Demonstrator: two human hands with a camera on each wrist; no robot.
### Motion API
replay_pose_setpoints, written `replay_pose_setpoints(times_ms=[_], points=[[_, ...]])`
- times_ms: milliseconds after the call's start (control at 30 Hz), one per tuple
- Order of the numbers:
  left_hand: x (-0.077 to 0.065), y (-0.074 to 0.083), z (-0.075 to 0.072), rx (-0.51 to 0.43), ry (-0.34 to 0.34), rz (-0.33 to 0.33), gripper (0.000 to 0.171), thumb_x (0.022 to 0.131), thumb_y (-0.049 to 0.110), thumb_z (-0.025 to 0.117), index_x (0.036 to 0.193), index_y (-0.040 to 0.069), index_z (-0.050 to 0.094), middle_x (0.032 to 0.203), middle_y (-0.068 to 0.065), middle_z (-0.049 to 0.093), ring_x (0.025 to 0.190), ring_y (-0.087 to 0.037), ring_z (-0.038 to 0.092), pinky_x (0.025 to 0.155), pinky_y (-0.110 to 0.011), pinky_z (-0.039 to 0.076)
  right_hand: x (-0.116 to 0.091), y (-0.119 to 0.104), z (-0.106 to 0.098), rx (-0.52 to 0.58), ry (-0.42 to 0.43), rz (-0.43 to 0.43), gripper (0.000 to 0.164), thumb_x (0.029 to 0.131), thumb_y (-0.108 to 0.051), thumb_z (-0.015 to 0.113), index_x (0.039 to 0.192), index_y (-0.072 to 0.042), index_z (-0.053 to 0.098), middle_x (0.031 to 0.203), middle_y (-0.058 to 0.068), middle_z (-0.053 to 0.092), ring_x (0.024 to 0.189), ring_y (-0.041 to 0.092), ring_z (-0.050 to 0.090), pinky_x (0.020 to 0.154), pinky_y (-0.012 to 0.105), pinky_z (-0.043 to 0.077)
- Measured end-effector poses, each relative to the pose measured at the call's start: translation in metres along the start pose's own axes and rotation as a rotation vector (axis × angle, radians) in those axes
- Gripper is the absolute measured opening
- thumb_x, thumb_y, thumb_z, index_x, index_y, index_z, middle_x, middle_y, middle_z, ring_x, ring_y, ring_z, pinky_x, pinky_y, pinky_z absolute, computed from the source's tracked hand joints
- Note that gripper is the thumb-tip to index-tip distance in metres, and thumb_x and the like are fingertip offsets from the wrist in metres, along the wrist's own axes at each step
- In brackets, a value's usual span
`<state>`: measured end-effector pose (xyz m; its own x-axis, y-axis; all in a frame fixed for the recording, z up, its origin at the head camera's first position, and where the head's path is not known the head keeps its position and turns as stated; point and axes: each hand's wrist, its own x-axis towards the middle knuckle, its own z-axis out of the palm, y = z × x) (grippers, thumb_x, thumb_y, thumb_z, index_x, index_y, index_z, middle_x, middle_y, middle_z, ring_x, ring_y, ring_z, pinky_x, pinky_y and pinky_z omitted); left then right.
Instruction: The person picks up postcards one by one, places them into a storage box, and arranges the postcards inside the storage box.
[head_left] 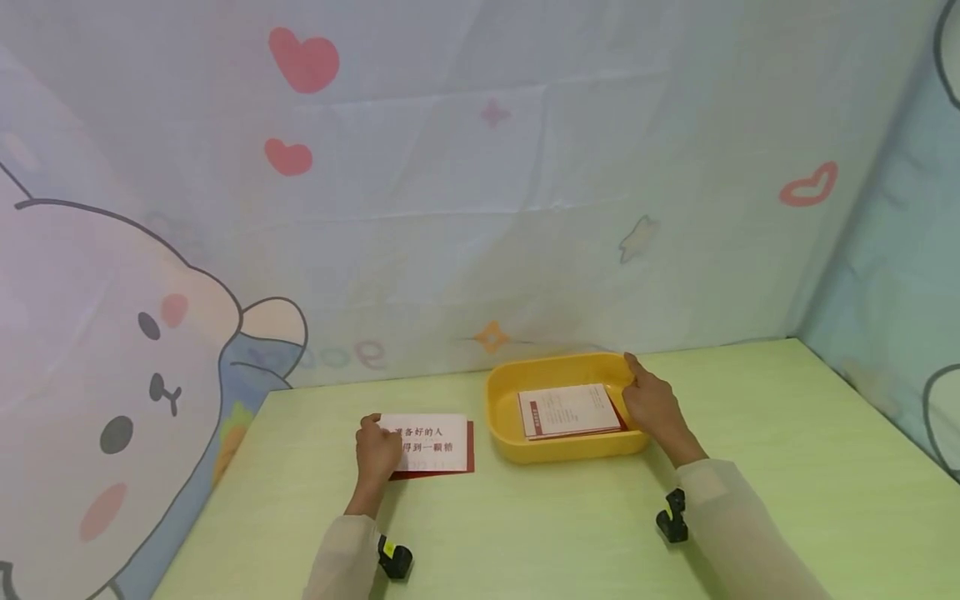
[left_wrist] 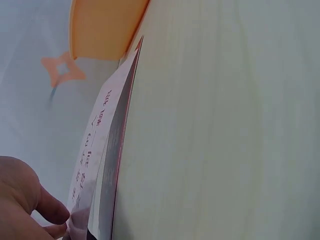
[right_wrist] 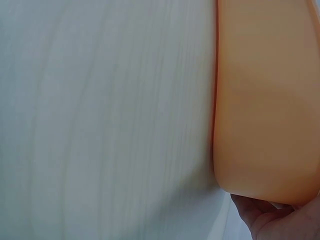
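Note:
My left hand [head_left: 378, 452] pinches the left edge of a white card [head_left: 438, 429] printed with red Chinese characters. Beneath it shows the edge of a red card [head_left: 471, 454], sticking out on the right and front sides. In the left wrist view, thumb and finger meet at the near end of the white card [left_wrist: 95, 150], with a narrow gap between the layers. A yellow tray [head_left: 525, 454] stands to the right, and my right hand [head_left: 657, 408] grips its right end. Inside lies a small stack of white and red cards [head_left: 570, 408].
The light green table [head_left: 525, 533] meets a printed cloth backdrop [head_left: 420, 250] right behind the tray. Another cloth [head_left: 892, 292] hangs along the right side. Black wrist cameras [head_left: 395, 560] are strapped near both cuffs.

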<state>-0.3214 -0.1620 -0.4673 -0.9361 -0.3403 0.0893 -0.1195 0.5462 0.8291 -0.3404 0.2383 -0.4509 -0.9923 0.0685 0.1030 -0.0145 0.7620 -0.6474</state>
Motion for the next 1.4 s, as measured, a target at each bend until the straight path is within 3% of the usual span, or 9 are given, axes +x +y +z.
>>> replay_pose_setpoints(times_ms=[233, 567, 800, 1067, 1267, 1400], points=[[0.001, 0.000, 0.002, -0.027, 0.002, 0.003, 0.054, 0.088, -0.001, 0.041, 0.140, -0.015, 0.038, 0.112, -0.032, 0.055, 0.093, -0.035, 0.056, 0.083, -0.048, 0.046, 0.001, 0.001, 0.000, -0.012, -0.002, 0.008, 0.062, 0.096, -0.012, 0.028, 0.156, -0.001, 0.020, 0.140, 0.035, 0.048, 0.082, 0.030, 0.052, 0.057, 0.029, 0.037], [0.002, 0.005, 0.003, -0.065, 0.040, 0.016, 0.055, 0.085, -0.005, 0.042, 0.139, -0.014, 0.040, 0.103, -0.028, 0.058, 0.086, -0.028, 0.055, 0.069, -0.031, 0.041, 0.001, 0.001, 0.000, -0.008, 0.001, 0.017, 0.062, 0.096, -0.012, 0.027, 0.157, -0.001, 0.020, 0.139, 0.034, 0.049, 0.070, 0.024, 0.044, 0.054, 0.028, 0.036], [0.003, 0.007, 0.002, -0.096, 0.050, -0.017, 0.053, 0.089, -0.004, 0.041, 0.141, -0.013, 0.037, 0.109, -0.028, 0.057, 0.091, -0.030, 0.058, 0.074, -0.033, 0.045, 0.000, -0.002, -0.002, 0.003, 0.001, 0.000, 0.062, 0.096, -0.011, 0.026, 0.156, 0.001, 0.020, 0.136, 0.035, 0.049, 0.064, 0.022, 0.040, 0.053, 0.028, 0.035], [0.001, 0.009, 0.002, -0.170, 0.053, -0.045, 0.054, 0.090, -0.004, 0.040, 0.144, -0.010, 0.035, 0.113, -0.028, 0.059, 0.091, -0.026, 0.060, 0.069, -0.025, 0.042, -0.001, -0.001, -0.002, 0.009, -0.006, 0.009, 0.062, 0.096, -0.012, 0.025, 0.157, -0.001, 0.019, 0.131, 0.033, 0.051, 0.062, 0.019, 0.038, 0.052, 0.027, 0.035], [-0.001, 0.014, 0.003, -0.221, 0.035, -0.066, 0.055, 0.091, -0.003, 0.038, 0.145, -0.008, 0.032, 0.117, -0.027, 0.057, 0.092, -0.029, 0.062, 0.074, -0.029, 0.046, -0.002, -0.001, -0.002, 0.014, -0.010, 0.011, 0.062, 0.096, -0.013, 0.026, 0.157, -0.001, 0.019, 0.131, 0.033, 0.052, 0.061, 0.019, 0.037, 0.051, 0.027, 0.035], [-0.004, 0.019, 0.003, -0.275, 0.007, -0.091, 0.054, 0.094, -0.001, 0.035, 0.148, -0.005, 0.029, 0.125, -0.026, 0.053, 0.100, -0.030, 0.061, 0.082, -0.034, 0.047, -0.003, -0.001, -0.002, 0.012, -0.004, 0.006, 0.062, 0.096, -0.012, 0.027, 0.156, 0.000, 0.020, 0.115, 0.030, 0.057, 0.061, 0.019, 0.036, 0.052, 0.028, 0.034]])
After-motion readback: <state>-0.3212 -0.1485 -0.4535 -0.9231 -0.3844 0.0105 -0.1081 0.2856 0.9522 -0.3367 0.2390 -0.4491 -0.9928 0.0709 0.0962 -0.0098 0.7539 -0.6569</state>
